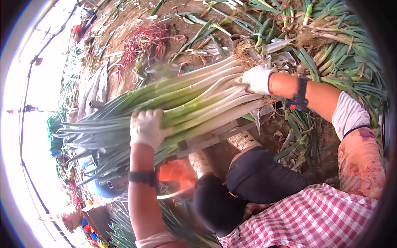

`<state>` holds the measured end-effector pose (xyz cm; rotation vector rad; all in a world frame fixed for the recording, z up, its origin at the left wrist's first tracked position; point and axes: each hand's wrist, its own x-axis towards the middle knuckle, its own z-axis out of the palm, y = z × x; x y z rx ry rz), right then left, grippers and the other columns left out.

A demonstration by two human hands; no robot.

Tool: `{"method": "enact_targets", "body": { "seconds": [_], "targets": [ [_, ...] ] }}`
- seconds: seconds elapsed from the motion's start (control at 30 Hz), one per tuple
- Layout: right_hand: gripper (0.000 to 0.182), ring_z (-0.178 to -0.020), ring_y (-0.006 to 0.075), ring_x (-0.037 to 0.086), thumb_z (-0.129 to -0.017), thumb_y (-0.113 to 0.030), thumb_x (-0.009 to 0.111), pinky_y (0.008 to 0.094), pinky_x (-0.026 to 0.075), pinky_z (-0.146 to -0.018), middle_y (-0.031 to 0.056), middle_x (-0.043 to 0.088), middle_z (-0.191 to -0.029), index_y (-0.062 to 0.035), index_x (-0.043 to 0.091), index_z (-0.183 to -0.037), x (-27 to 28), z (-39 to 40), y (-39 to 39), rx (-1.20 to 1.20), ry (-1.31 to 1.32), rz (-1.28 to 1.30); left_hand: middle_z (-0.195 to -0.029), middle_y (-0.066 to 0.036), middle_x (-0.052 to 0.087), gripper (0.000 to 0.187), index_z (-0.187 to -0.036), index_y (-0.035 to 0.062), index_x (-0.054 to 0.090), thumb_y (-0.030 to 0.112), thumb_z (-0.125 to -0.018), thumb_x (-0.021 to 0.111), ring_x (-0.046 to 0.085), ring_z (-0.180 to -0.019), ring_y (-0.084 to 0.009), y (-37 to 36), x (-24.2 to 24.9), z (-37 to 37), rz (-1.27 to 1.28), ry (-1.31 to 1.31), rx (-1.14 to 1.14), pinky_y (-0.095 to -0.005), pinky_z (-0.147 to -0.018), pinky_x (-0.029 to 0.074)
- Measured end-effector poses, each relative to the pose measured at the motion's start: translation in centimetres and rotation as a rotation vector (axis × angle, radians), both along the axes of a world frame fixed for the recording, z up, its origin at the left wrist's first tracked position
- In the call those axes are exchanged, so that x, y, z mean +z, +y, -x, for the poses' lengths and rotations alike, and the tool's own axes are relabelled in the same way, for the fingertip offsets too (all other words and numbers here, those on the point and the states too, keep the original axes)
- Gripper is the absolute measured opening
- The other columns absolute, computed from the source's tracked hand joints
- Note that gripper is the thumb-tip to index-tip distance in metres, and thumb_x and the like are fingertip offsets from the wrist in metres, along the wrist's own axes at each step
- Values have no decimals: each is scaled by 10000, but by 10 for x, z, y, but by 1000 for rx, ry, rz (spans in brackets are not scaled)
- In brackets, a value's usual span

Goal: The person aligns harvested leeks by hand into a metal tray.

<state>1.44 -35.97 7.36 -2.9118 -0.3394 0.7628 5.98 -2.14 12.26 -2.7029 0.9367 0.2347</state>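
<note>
— What is seen of the gloves?
— Thin, matt white rubber-like gloves are worn on the left hand (145,128) and the right hand (257,78).
— And the bundle of green onions (182,103)?
— Smooth, faintly glossy white stalks are shown, with duller green leaves and dry, fibrous roots.
— What lies beneath?
— A grey rack (215,136), probably metal or plastic, is glimpsed; rough, crumbly soil (136,25) is seen beyond.
— Cloth?
— A woven red-and-white checked shirt (314,219) and matt black wrist straps (301,97) are seen
</note>
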Motion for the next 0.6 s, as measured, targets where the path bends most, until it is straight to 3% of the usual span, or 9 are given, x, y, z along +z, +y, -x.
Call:
{"method": "enact_targets", "body": {
  "seconds": [0.03, 0.07, 0.13, 0.17, 0.27, 0.33, 0.43, 0.47, 0.6],
  "targets": [
    [399, -959, 336, 582, -801, -204, 554, 389, 457, -848, 146, 608, -1051, -207, 541, -1200, -5, 2, 0, 56, -23, 44, -944, -108, 619, 481, -1076, 132, 547, 412, -707, 675, 558, -976, -286, -1, -2, 12, -1, -37, -26, -439, -993, 294],
    [494, -868, 324, 606, -751, -149, 534, 403, 483, -778, 128, 613, -1014, -225, 504, -1238, -23, 1, -4, 75, -66, 56, -922, -107, 618, 444, -1036, 121, 556, 413, -720, 664, 567, -947, -279, -2, -4, 20, -3, -71, -50, -432, -940, 350],
    [309, -957, 335, 590, -837, -210, 494, 401, 471, -822, 125, 607, -1077, -177, 593, -1127, -35, 2, -6, 42, -125, -74, -921, -108, 620, 425, -1023, 115, 555, 408, -731, 654, 568, -946, -276, -4, -9, 25, -19, -36, -29, -423, -889, 375],
    [309, -957, 335, 590, -837, -210, 494, 401, 471, -822, 125, 607, -1077, -177, 593, -1127, -32, 1, -3, 40, -123, -73, -919, -108, 621, 407, -1009, 109, 555, 404, -743, 644, 569, -944, -273, -4, -10, 26, -31, -2, 4, -414, -838, 400],
    [289, -955, 320, 595, -826, -209, 510, 389, 482, -792, 141, 612, -1045, -172, 608, -1095, -25, -4, 8, 61, -81, 95, -953, -114, 621, 434, -1063, 110, 557, 424, -768, 607, 572, -956, -283, -14, -15, 11, -127, 96, 100, -407, -842, 397],
    [233, -925, 302, 609, -794, -183, 542, 372, 490, -772, 145, 632, -949, -116, 651, -989, -31, -2, 7, 55, -253, 87, -970, -103, 617, 429, -1074, 119, 552, 437, -788, 579, 558, -989, -273, -15, -20, 3, -85, 91, 124, -399, -839, 401],
    [154, -869, 285, 601, -733, -128, 559, 368, 486, -738, 128, 606, -875, -56, 660, -823, -33, -7, 19, 232, -322, 267, -1057, -78, 586, 467, -1137, 138, 510, 449, -793, 570, 536, -1012, -246, -15, -36, 7, -112, -55, 154, -388, -872, 384],
    [167, -866, 299, 612, -723, -113, 576, 370, 495, -734, 144, 608, -903, -40, 653, -851, -32, -9, 21, 130, -222, 176, -1057, -78, 586, 467, -1137, 138, 510, 449, -793, 570, 536, -1012, -246, -16, -42, 10, -111, -49, 150, -388, -872, 384],
    [229, -867, 342, 609, -727, -110, 582, 411, 494, -732, 189, 617, -923, -1, 615, -926, -28, -31, 16, 171, -27, 111, -1065, -62, 571, 451, -1124, 142, 520, 428, -781, 587, 517, -1033, -219, -14, -41, 11, -60, -143, 203, -364, -927, 341]
  ]
}}
